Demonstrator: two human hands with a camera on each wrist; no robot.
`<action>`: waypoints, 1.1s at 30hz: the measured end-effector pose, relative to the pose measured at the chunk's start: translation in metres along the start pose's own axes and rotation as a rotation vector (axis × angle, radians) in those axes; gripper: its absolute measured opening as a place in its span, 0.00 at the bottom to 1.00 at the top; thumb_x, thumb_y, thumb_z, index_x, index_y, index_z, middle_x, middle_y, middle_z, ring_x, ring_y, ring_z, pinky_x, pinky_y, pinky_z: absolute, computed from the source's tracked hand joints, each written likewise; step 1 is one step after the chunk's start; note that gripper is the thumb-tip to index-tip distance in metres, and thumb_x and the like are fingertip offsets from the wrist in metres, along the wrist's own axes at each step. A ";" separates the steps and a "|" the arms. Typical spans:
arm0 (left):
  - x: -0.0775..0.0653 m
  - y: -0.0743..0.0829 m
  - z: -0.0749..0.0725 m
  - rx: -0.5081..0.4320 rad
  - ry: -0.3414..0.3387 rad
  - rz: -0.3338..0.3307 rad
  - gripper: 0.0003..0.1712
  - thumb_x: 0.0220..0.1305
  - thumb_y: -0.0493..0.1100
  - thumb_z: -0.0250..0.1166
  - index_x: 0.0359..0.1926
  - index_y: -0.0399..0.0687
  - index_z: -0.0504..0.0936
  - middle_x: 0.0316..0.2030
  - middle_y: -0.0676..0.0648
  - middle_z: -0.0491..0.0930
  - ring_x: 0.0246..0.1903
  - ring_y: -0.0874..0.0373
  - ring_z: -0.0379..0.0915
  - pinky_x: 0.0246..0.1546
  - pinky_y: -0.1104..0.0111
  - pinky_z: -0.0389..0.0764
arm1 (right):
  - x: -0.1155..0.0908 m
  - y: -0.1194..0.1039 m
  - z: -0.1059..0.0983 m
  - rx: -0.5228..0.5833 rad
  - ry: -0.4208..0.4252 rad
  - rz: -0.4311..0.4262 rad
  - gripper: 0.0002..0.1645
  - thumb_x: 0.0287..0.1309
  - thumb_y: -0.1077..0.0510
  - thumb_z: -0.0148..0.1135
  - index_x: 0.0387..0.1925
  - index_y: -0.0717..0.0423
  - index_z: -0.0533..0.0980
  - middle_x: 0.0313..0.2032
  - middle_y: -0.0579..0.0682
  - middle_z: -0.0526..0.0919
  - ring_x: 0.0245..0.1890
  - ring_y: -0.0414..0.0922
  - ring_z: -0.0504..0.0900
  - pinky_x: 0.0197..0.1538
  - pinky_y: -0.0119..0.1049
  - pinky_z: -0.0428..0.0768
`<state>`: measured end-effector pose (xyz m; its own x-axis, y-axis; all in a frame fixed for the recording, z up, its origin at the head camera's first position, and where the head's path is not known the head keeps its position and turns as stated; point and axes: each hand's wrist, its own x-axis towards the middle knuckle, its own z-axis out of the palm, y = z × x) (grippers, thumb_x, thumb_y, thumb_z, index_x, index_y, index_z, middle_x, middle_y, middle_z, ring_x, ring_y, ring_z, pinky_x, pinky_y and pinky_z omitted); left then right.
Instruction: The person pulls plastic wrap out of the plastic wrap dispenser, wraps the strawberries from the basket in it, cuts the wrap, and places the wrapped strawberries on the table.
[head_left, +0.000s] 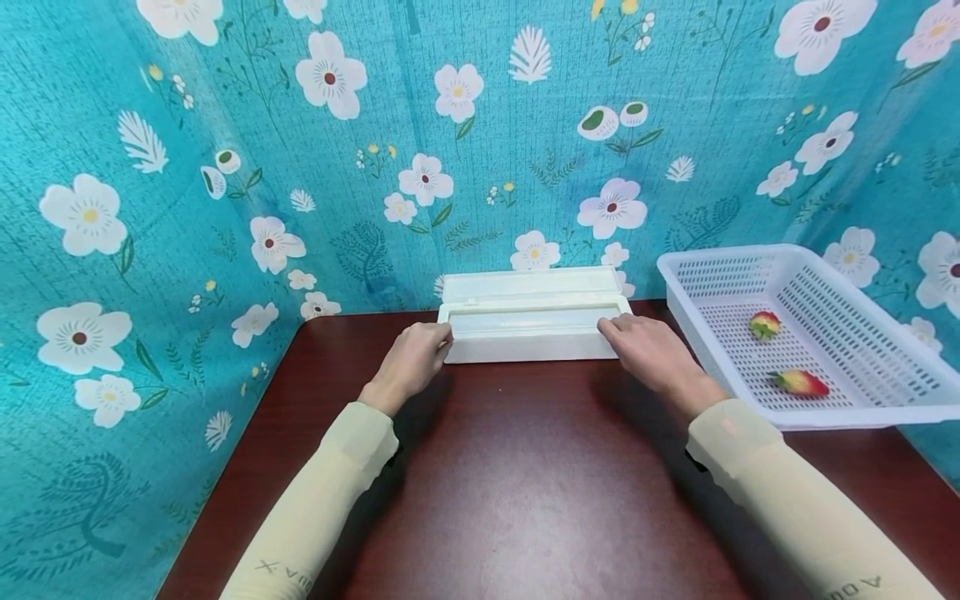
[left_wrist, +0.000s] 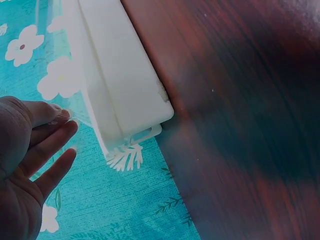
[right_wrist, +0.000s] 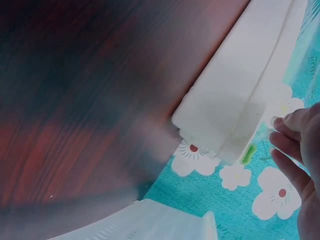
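A long white cling film dispenser point(head_left: 534, 348) stands at the far edge of the table, its lid point(head_left: 532, 286) raised at the back. At its left end, my left hand point(head_left: 415, 360) pinches the edge of a clear film point(left_wrist: 79, 109) between thumb and forefinger, the other fingers loosely bent. My right hand point(head_left: 651, 352) is at the right end, thumb and forefinger pinched together at the film's other side. In the right wrist view the film is hard to make out near the fingertips. Both wrist views show the dispenser's end close beside each hand.
A white plastic basket point(head_left: 716, 367) stands on the right of the dark red table point(head_left: 510, 483). Two red and yellow strawberries, one farther back point(head_left: 765, 325) and one nearer point(head_left: 801, 383), lie in it. A teal flowered cloth point(head_left: 480, 208) hangs behind the table.
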<state>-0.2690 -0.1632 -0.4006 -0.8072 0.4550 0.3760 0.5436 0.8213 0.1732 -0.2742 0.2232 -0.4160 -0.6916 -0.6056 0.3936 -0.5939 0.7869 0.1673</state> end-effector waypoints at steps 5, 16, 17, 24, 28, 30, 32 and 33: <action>-0.001 0.001 0.003 0.004 0.017 -0.013 0.05 0.66 0.33 0.69 0.32 0.44 0.83 0.29 0.48 0.84 0.28 0.58 0.79 0.32 0.64 0.82 | -0.002 0.002 0.001 -0.024 -0.004 0.029 0.17 0.56 0.72 0.68 0.39 0.57 0.69 0.24 0.51 0.74 0.27 0.49 0.76 0.30 0.40 0.76; 0.000 0.004 0.004 0.002 0.046 -0.045 0.08 0.65 0.33 0.70 0.30 0.45 0.81 0.27 0.48 0.83 0.27 0.57 0.78 0.32 0.64 0.81 | -0.002 0.001 0.005 -0.040 -0.072 0.063 0.09 0.56 0.72 0.70 0.40 0.64 0.81 0.37 0.58 0.78 0.39 0.53 0.77 0.39 0.43 0.81; -0.001 0.004 0.004 0.000 0.043 -0.049 0.08 0.65 0.33 0.70 0.30 0.46 0.80 0.27 0.48 0.83 0.27 0.57 0.78 0.32 0.64 0.81 | -0.002 0.001 0.005 -0.039 -0.077 0.067 0.09 0.56 0.72 0.70 0.39 0.64 0.82 0.37 0.58 0.78 0.39 0.53 0.76 0.39 0.43 0.80; -0.003 0.002 0.005 0.001 0.030 -0.046 0.04 0.68 0.32 0.66 0.42 0.42 0.82 0.32 0.46 0.86 0.32 0.55 0.82 0.36 0.62 0.83 | -0.003 0.002 0.005 -0.014 -0.054 0.064 0.07 0.55 0.73 0.68 0.36 0.65 0.83 0.40 0.59 0.79 0.41 0.54 0.76 0.41 0.44 0.80; -0.003 0.001 0.004 0.003 0.017 -0.034 0.07 0.68 0.30 0.66 0.43 0.42 0.87 0.33 0.46 0.87 0.33 0.55 0.82 0.38 0.62 0.84 | -0.002 0.002 0.003 -0.003 -0.064 0.078 0.07 0.57 0.73 0.66 0.37 0.64 0.82 0.39 0.58 0.83 0.43 0.53 0.80 0.46 0.46 0.83; -0.004 0.000 0.004 0.007 0.005 -0.027 0.08 0.67 0.30 0.67 0.38 0.44 0.90 0.31 0.47 0.86 0.32 0.56 0.81 0.38 0.62 0.83 | -0.001 0.001 0.003 0.015 -0.082 0.095 0.07 0.57 0.73 0.66 0.37 0.62 0.81 0.35 0.55 0.83 0.39 0.52 0.82 0.44 0.46 0.83; -0.004 -0.001 0.004 0.022 -0.007 -0.018 0.10 0.66 0.30 0.67 0.34 0.47 0.91 0.29 0.48 0.86 0.31 0.57 0.80 0.37 0.63 0.83 | -0.001 0.001 0.002 0.036 -0.096 0.113 0.08 0.58 0.74 0.64 0.35 0.60 0.79 0.29 0.52 0.81 0.32 0.49 0.80 0.37 0.44 0.82; -0.005 -0.001 0.004 0.032 -0.013 -0.016 0.11 0.66 0.30 0.67 0.34 0.48 0.91 0.29 0.48 0.86 0.31 0.57 0.80 0.37 0.63 0.83 | -0.001 0.000 0.002 0.051 -0.098 0.118 0.09 0.57 0.74 0.63 0.34 0.60 0.79 0.27 0.51 0.80 0.30 0.49 0.79 0.35 0.44 0.81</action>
<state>-0.2667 -0.1651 -0.4059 -0.8191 0.4457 0.3612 0.5228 0.8392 0.1498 -0.2740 0.2240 -0.4179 -0.7931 -0.5198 0.3174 -0.5244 0.8479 0.0782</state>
